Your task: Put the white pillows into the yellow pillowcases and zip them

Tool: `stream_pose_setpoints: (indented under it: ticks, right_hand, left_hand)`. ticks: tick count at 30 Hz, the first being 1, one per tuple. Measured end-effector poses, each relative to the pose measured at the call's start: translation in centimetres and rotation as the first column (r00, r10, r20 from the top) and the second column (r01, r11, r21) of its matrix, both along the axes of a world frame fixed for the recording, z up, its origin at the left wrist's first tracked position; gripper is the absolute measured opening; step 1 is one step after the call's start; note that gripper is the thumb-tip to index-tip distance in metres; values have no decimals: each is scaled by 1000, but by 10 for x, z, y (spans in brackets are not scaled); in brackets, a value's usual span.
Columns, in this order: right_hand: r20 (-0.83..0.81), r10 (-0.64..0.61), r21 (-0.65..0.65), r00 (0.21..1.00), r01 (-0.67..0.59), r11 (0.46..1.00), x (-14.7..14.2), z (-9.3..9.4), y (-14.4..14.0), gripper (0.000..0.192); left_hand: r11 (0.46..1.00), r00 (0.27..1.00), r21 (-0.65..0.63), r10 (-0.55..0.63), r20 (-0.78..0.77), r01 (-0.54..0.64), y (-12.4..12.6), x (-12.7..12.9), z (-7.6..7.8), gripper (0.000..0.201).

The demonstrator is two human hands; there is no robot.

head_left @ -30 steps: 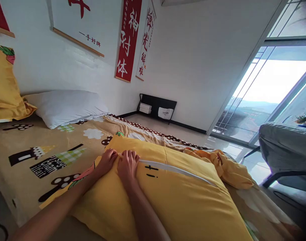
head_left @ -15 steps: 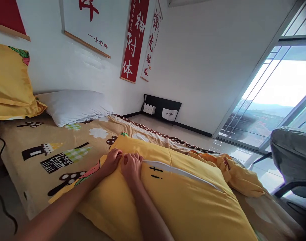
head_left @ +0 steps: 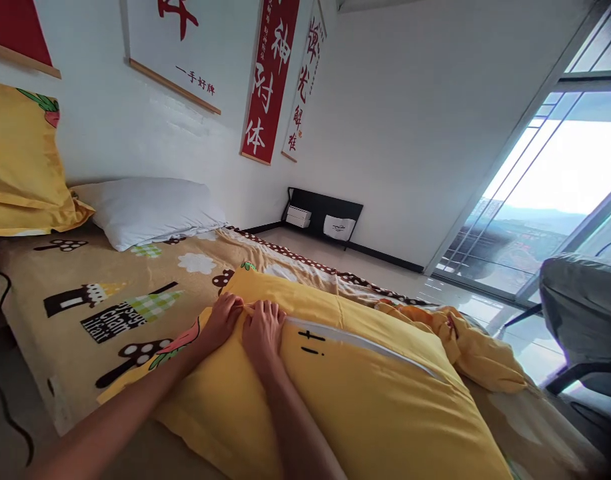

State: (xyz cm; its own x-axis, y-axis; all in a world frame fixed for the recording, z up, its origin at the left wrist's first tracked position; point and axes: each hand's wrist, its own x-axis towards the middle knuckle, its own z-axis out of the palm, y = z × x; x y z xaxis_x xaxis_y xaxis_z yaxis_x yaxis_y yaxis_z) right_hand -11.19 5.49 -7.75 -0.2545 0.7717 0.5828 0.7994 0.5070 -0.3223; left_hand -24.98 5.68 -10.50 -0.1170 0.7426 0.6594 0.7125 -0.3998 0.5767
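Fingers (head_left: pixel 265 312) of the right hand (head_left: pixel 262 328) curl and pinch the zipper end of the yellow pillowcase (head_left: pixel 365 393), while the left hand (head_left: pixel 224 319) grips the cloth just beside it, both closed on the fabric. The cased pillow lies on a bed (head_left: pixel 110 313) spread with a tan cartoon-print blanket. A white pillow (head_left: pixel 150 210) rests near the white wall, where red and white scrolls (head_left: pixel 270 80) hang. A tall window (head_left: pixel 540 180) brightens the tiled floor (head_left: pixel 335 257).
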Motion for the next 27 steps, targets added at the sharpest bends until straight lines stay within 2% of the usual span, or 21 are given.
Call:
stream_pose_setpoints:
  ticks: [2, 6, 11, 15, 19, 27]
  right_hand:
    - [-31, 57, 20, 998, -57, 998, 1, -2, 2, 9]
    - [-81, 157, 96, 984, -149, 984, 3, -8, 3, 21]
    - [-91, 141, 146, 986, -127, 981, 3, -11, 0, 20]
    - [-48, 99, 131, 994, -92, 987, 5, -8, -4, 19]
    - [-41, 154, 81, 987, -150, 985, 6, -4, -6, 16]
    - [-239, 170, 39, 956, -166, 985, 6, -6, -2, 23]
  left_hand:
    - [1000, 1000, 2, 2, 2, -2, 0, 0, 1, 22]
    - [1000, 1000, -7, 5, 13, -5, -3, 1, 4, 21]
    - [999, 999, -43, 7, 45, -5, -6, 1, 6, 17]
    - [998, 998, -67, 18, 68, -13, -5, 1, 7, 15]
    - [997, 997, -76, 24, 80, -18, -7, 3, 9, 13]
    - [997, 995, -78, 2, 104, 6, -7, 3, 7, 23]
